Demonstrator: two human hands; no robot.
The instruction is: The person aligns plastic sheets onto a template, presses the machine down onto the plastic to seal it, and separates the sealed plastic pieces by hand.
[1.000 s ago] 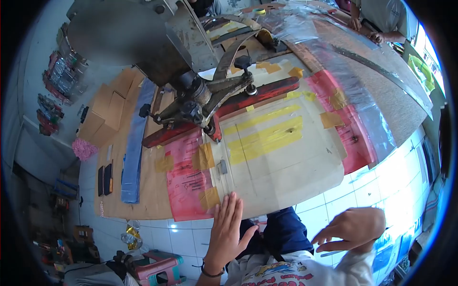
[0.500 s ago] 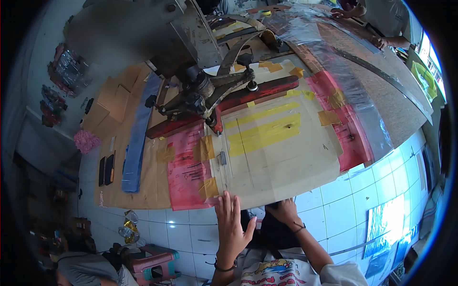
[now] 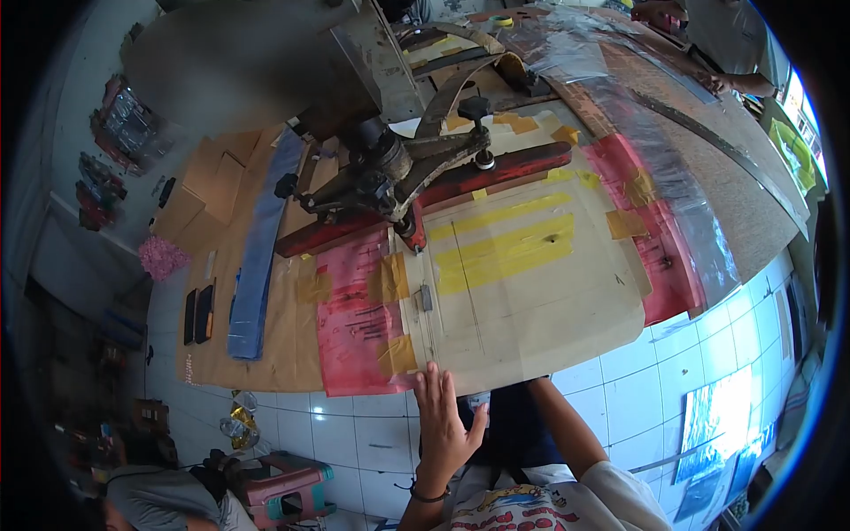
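My left hand [image 3: 445, 420] is open, palm down, with its fingertips at the front edge of a beige sheet [image 3: 549, 327] taped on the worktable. Yellow tape strips [image 3: 509, 252] and a long thin dark line mark this sheet. My right forearm [image 3: 567, 425] reaches under the table's front edge, where the board hides the hand. Above the sheet stands a press-like machine head [image 3: 390, 159] with a long red bar [image 3: 496, 173] and black knobs. A small grey piece [image 3: 426, 297] lies along the sheet's left side, near a pink-red strip [image 3: 359, 319].
A blue strip [image 3: 257, 265], two dark phone-like objects [image 3: 204, 314] and a cardboard box [image 3: 208, 190] lie on the left. A long metal strip [image 3: 717, 146] crosses the right side. Another person's hand [image 3: 715, 82] is at the far right. A stool [image 3: 283, 491] stands lower left.
My right hand has slid forward under the table edge and out of sight. My left hand stays at the sheet's edge. The view has shifted slightly.
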